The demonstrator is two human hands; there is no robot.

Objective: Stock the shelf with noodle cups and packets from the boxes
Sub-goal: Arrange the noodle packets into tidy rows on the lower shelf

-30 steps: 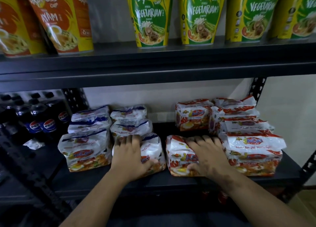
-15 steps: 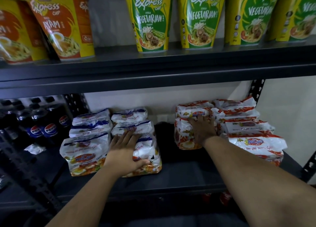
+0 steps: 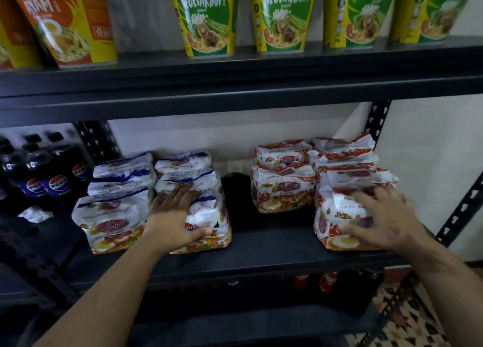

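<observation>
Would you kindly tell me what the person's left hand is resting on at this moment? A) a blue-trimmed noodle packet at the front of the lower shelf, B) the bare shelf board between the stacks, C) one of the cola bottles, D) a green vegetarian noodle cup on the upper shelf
A: the left hand lies with fingers spread on the front blue-trimmed noodle packet on the lower shelf.

A dark metal shelf board [image 3: 261, 244] carries blue-and-white noodle packets [image 3: 117, 216] stacked at left and red-and-white noodle packets [image 3: 283, 189] at right. The upper dark shelf board [image 3: 235, 69] bears green vegetarian noodle cups [image 3: 206, 19] and orange-yellow noodle cups [image 3: 70, 24].
</observation>
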